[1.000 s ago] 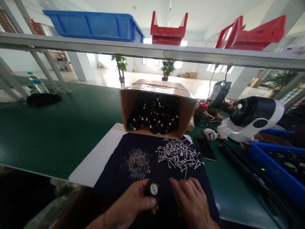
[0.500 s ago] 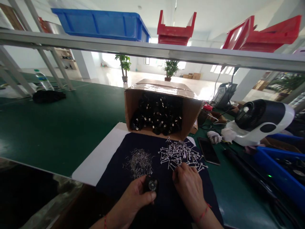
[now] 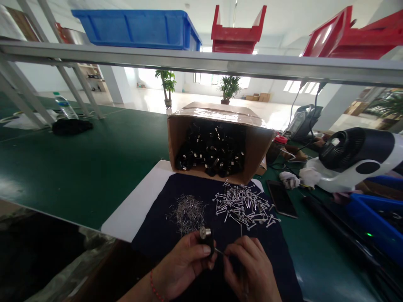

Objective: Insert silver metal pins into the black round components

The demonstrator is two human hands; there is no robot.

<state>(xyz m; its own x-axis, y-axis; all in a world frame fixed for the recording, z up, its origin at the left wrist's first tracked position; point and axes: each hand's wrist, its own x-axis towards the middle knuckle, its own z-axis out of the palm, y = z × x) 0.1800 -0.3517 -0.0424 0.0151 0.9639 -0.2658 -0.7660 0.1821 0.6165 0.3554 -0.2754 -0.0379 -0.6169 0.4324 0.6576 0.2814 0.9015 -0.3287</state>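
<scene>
My left hand (image 3: 190, 256) is closed around a small black part with a silver metal cap (image 3: 205, 233). Between the fingers of my right hand (image 3: 250, 264) is a thin metal pin (image 3: 219, 251), which points left and reaches the side of the black part; whether it has entered is unclear. A second thin rod (image 3: 241, 230) sticks up above the right fingers. Beyond the hands, a pile of headed metal pins (image 3: 242, 203) lies on the dark cloth (image 3: 151, 224), with a heap of tiny bent metal pieces (image 3: 189, 214) to its left.
An open cardboard box (image 3: 258, 151) holding several black parts lies on its side behind the piles. To the right are a phone (image 3: 281, 198), a white and black fan (image 3: 355, 159) and a blue bin (image 3: 371, 209). A shelf (image 3: 201, 63) with bins crosses above.
My right hand has drawn back from the pin pile with a pin and moved close to the left hand. The black part has been tilted, its metal cap now pointing upward.
</scene>
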